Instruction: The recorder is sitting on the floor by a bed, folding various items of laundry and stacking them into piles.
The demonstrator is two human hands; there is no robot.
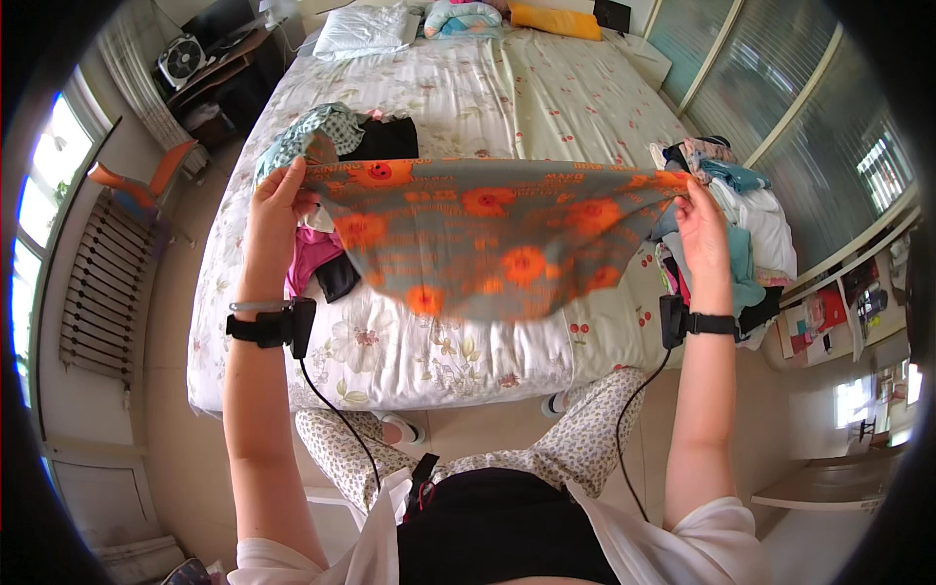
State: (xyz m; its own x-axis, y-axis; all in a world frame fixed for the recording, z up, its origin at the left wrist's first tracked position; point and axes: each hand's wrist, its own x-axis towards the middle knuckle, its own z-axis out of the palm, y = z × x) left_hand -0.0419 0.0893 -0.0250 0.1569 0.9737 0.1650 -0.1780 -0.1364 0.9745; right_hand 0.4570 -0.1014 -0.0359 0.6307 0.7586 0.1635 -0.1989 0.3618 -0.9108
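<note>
A grey cloth with orange flowers and lettering (490, 234) is stretched between my two hands above the bed, its lower part hanging in a curve. My left hand (281, 194) pinches one upper corner between thumb and fingers. The other upper corner is pinched by my right hand (698, 212). Just beyond my left hand lie a green checked garment (314, 131) and a black garment (387, 139); a pink garment (313, 256) shows below it. Beside my right hand is a pile of clothes with a white garment (757, 227) and a teal one (742, 267).
The bed (468, 95) has a floral cover and bears a white pillow (362, 31) and a rolled yellow cloth (556, 22) at its far end. An orange chair (172, 172) and a radiator (106, 285) stand left; sliding glass doors (775, 73) line the right.
</note>
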